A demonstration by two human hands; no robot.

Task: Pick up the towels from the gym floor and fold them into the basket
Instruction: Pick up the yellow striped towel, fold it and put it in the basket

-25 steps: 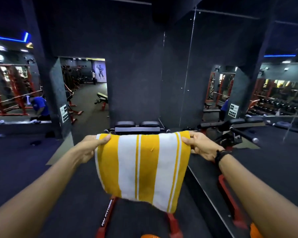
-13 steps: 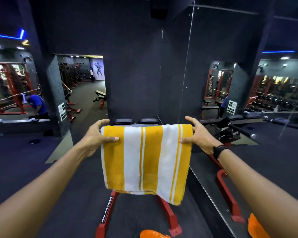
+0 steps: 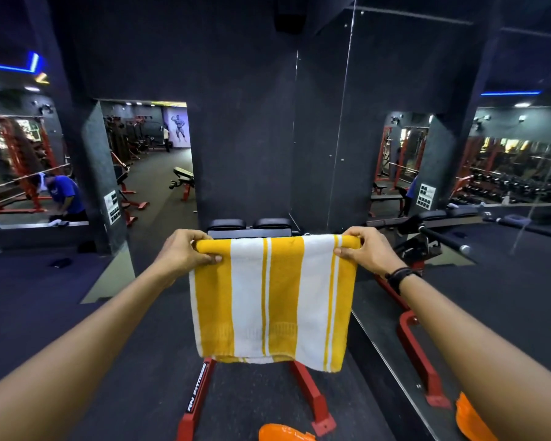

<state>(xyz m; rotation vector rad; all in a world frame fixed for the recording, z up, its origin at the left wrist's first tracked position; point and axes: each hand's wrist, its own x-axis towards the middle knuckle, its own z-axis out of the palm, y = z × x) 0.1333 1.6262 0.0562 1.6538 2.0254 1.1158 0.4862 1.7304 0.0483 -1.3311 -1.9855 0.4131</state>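
A towel (image 3: 274,300) hung between the left hand (image 3: 185,254) at its left top corner and the right hand (image 3: 368,251) at its right top corner. Behind and below it stood a bench frame (image 3: 309,396) on the floor (image 3: 109,361). A mirror wall (image 3: 442,173) ran along the right, and a doorway (image 3: 159,173) opened far left.

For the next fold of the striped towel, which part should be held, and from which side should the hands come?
Hold the towel at its two top corners, where the left hand and right hand pinch it now, coming in from the outer sides. It hangs flat from that edge with the bottom hem free, so joining the corners would probably halve it neatly.
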